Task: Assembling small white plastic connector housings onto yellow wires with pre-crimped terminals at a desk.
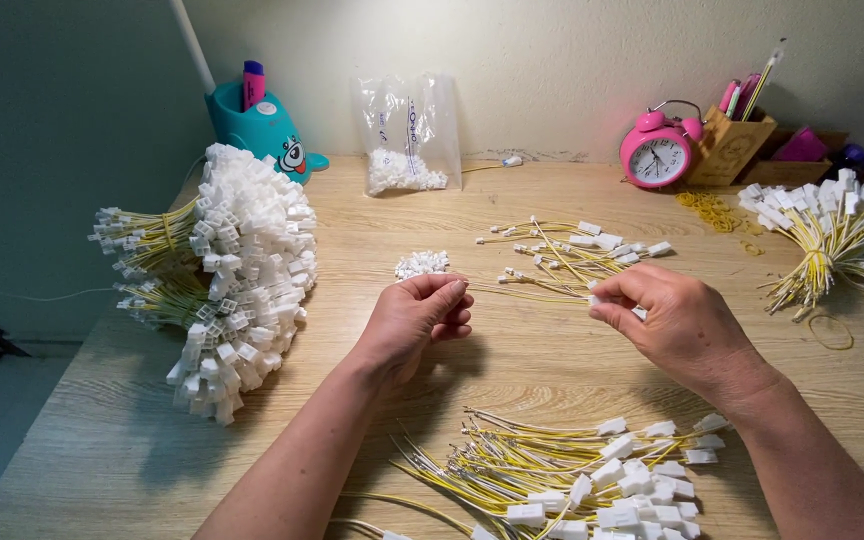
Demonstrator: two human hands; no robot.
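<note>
My left hand [414,322] and my right hand [674,322] hover over a wooden table [512,355]. Between them stretches a thin yellow wire [537,296]. My right hand pinches its white plastic connector end; my left hand's fingertips are closed on the other end. Just beyond the hands lies a loose bunch of yellow wires with white connectors [574,250]. A small heap of white plastic housings [421,264] sits just beyond my left hand.
A big stack of bundled wires with white connectors [237,270] fills the left. More loose wires [572,475] lie near me, a tied bundle [832,235] at right. At the back stand a teal lamp base [262,130], clear bag [407,135], pink alarm clock [657,150] and wooden pen holder [737,140].
</note>
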